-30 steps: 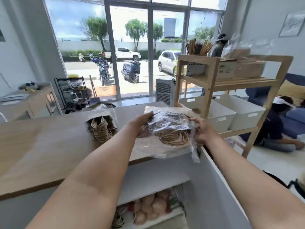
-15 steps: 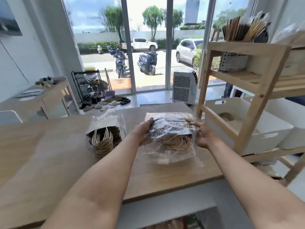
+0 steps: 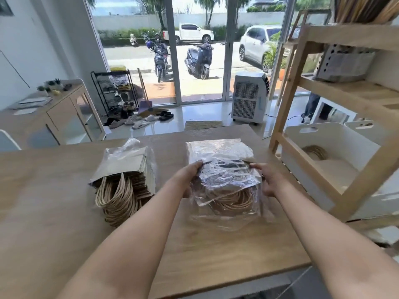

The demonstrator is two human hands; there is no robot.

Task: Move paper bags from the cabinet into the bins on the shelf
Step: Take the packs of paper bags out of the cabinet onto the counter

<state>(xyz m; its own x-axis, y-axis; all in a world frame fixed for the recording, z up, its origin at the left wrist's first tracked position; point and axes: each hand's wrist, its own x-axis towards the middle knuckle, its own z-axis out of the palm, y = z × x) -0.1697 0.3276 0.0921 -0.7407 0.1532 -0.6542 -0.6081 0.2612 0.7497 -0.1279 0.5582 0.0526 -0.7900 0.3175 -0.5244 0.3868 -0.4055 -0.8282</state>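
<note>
A pack of brown paper bags in clear plastic wrap lies on the wooden cabinet top, its rope handles toward me. My left hand grips its left edge and my right hand grips its right edge. A second wrapped pack of paper bags lies to the left on the same top, apart from both hands. At the right stands a wooden shelf holding a white bin with rope handles showing inside.
A second white bin sits behind the first on the shelf. Beyond the cabinet top are a white air cooler, a shoe rack, a low sideboard and glass doors.
The pack came up from the cabinet's open front and now rests on the wooden top. My view moved closer to the top and the shelf.
</note>
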